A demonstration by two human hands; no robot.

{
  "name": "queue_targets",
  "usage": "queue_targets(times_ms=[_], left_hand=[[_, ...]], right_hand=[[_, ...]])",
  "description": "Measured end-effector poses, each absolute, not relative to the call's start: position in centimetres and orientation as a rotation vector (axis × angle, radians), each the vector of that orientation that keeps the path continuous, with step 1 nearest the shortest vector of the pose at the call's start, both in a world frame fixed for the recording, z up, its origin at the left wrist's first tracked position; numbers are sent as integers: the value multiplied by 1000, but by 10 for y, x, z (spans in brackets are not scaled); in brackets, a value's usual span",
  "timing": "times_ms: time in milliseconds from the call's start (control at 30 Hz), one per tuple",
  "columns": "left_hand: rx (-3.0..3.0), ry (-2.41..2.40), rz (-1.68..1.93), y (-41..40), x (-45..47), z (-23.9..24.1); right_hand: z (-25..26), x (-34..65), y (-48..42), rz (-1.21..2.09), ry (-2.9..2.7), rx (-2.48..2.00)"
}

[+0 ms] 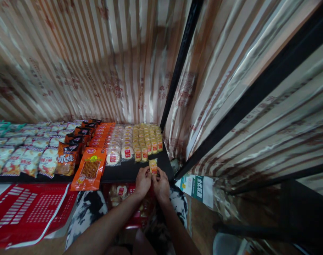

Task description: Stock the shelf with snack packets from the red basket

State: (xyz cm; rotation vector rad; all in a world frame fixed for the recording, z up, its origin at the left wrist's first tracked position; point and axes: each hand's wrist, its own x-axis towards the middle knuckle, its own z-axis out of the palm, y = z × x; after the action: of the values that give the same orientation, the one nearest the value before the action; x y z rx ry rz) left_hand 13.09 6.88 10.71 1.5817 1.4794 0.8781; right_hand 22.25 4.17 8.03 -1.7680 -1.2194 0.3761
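Observation:
At the front edge of the black shelf (132, 171), a small yellow snack packet (153, 165) with an orange-red label stands upright between my hands. My left hand (143, 182) pinches its left side, and the fingers of my right hand (161, 184) close on its lower right. Just behind it are rows of matching yellow packets (148, 140). Left of those stand clear-wrapped round white snacks (127, 152) with red labels. A large orange packet of brown sticks (90, 168) leans out over the shelf's front edge.
Brown-orange bags (67, 159) and white snack bags (31, 161) fill the shelf further left. A red basket (44, 209) sits below at left; more wrapped snacks (118, 193) lie under my arms. Black poles (181, 63) and striped sheeting (110, 63) bound the back and right.

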Motion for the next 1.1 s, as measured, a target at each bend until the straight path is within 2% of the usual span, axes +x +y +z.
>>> queue_targets(times_ms=[267, 567, 800, 1100], left_hand=[[1540, 1470, 877, 74, 136, 112], [1645, 1451, 831, 84, 139, 114], [2026, 1481, 940, 84, 128, 112], [2393, 1478, 902, 95, 112, 93]], right_hand=[[76, 221, 49, 216, -1291, -1794], [69, 228, 66, 183, -1299, -1772], [66, 231, 80, 190, -1260, -1774], [66, 233, 95, 191, -1236, -1723]])
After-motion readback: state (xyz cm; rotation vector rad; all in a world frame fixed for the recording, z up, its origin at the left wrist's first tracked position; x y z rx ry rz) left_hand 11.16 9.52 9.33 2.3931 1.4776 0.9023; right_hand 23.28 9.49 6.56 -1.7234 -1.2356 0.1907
